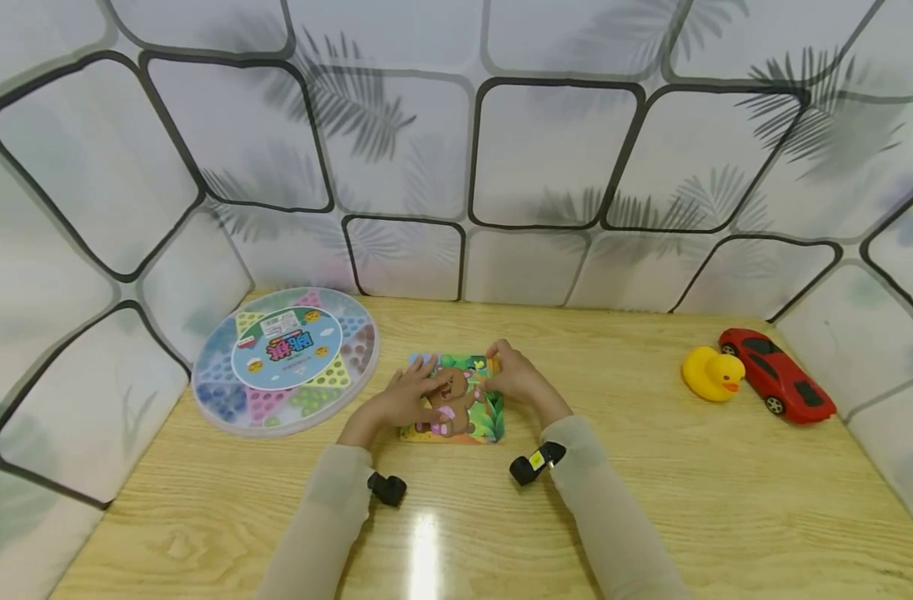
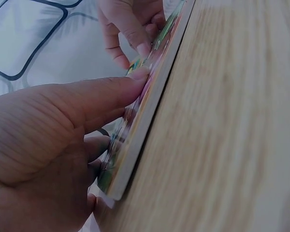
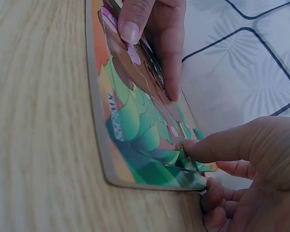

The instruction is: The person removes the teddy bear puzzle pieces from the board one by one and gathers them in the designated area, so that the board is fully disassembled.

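A flat jigsaw puzzle (image 1: 467, 429) with a brown cartoon bear and green leaves lies on the wooden table, in the middle of the head view. My left hand (image 1: 407, 396) rests across its left part, thumb and fingers spread over the picture; the left wrist view has this hand (image 2: 63, 130) along the board's edge. At the far right corner, my right hand (image 1: 518, 379) pinches a puzzle piece (image 3: 210, 167) between thumb and fingers. That piece has an orange edge and overlaps the board's corner in the right wrist view. The fingers partly hide it.
A round Chinese checkers set (image 1: 287, 358) in a clear case lies to the left, near the wall. On the right are a yellow rubber duck (image 1: 713, 373) and a red toy car (image 1: 779, 375), side by side. A patterned fabric wall (image 1: 407, 258) borders the wooden table (image 1: 636, 500).
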Demonstrator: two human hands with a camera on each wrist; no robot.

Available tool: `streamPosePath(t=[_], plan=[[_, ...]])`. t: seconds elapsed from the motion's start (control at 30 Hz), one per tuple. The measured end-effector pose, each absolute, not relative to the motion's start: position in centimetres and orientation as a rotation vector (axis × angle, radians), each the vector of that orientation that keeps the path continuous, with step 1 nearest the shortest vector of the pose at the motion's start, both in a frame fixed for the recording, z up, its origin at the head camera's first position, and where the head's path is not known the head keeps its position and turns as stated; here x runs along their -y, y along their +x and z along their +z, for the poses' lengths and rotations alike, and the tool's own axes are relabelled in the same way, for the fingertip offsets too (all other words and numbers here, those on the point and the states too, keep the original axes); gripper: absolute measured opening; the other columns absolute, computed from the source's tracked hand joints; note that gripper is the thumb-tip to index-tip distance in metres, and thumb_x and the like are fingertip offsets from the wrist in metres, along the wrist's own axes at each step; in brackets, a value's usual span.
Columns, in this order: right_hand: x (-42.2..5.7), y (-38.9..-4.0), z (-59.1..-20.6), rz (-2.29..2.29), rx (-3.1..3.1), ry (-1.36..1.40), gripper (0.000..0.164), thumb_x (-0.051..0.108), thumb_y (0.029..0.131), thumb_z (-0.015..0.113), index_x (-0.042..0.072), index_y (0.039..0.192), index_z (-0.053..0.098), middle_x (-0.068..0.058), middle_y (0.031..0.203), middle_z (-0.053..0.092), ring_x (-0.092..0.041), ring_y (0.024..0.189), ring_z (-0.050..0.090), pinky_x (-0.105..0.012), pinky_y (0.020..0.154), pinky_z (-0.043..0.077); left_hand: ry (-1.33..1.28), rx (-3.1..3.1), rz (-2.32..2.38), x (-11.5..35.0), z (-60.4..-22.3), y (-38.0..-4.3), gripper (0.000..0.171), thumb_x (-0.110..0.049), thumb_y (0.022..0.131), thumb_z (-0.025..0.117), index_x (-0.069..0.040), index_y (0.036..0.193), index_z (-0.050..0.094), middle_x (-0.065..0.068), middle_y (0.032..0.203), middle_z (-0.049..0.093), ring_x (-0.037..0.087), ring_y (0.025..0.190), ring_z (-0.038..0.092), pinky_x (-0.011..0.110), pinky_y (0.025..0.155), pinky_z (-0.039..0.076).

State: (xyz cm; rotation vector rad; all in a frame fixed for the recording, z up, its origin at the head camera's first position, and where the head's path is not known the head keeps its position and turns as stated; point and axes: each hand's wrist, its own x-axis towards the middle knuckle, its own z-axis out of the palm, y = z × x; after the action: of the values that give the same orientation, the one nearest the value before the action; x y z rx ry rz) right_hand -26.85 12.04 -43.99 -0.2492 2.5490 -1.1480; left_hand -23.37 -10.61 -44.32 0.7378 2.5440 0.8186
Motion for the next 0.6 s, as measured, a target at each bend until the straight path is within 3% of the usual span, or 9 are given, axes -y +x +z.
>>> streamPosePath(t=[0.3, 0.6], plan=[[-11.6, -26.0, -43.9, -1.144, -2.671, -0.256, 0.046, 0.004, 0.08, 0.072, 0.007, 0.115, 0.043, -0.004, 0.07, 0.045, -0.015, 0.057, 0.042, -0.025, 0.051, 0.035, 0.741, -2.537, 0.821, 10.6, -44.4, -23.4, 0.073, -0.029, 0.09, 0.065, -0.01, 0.149, 0.027, 0.019, 0.156, 0.002, 0.039, 0.142, -0.009, 0.06, 0.11, -0.006], [-11.4, -25.7, -44.4, -1.178, -2.731, -0.314, 0.045, 0.004, 0.082, 0.072, 0.005, 0.119, 0.046, -0.003, 0.072, 0.045, -0.013, 0.056, 0.043, -0.025, 0.051, 0.035, 0.737, -2.531, 0.849, 10.7, -44.4, -23.4, 0.073, -0.029, 0.089, 0.066, -0.009, 0.149, 0.028, 0.019, 0.157, 0.002, 0.039, 0.142, -0.008, 0.06, 0.11, -0.006]])
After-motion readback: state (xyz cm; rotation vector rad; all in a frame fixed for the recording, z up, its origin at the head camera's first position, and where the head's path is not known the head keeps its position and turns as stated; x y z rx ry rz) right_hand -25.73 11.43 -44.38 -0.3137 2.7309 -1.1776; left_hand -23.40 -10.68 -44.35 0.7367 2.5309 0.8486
